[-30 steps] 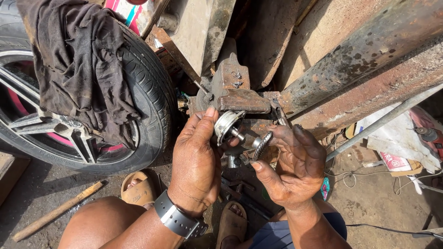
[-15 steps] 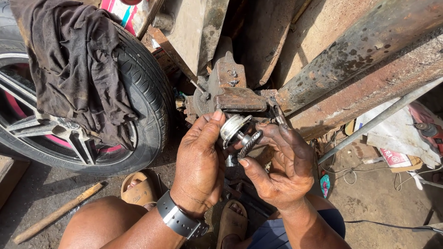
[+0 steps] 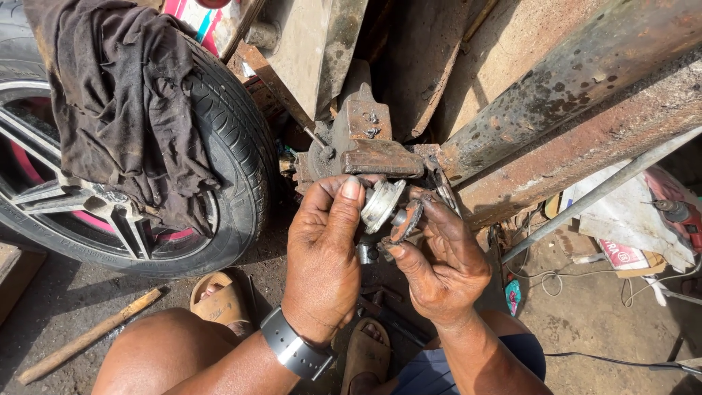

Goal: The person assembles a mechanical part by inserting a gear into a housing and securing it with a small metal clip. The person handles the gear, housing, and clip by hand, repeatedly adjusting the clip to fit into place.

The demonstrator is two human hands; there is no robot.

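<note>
A person sits low on the ground, seen from above, with both hands raised to a rusty vise [image 3: 369,146]. Directly below the vise, the left hand [image 3: 322,267] pinches a silver round metal part [image 3: 380,205], its thumb pressed against the part's near face and its fingers curled behind. The part's short shaft points right and slightly down, toward the right hand [image 3: 439,263]. That hand pinches a dark flat ring [image 3: 406,219] between thumb and fingers, holding it right at the shaft's end; whether the ring is on the shaft or only touching it cannot be told. Both hands are close together, the left nearer the vise. Left of the vise leans a car tyre [image 3: 234,168] with a dark cloth [image 3: 117,102] draped over it. Right of the vise, a rusty beam [image 3: 585,95] slants upward.
</note>
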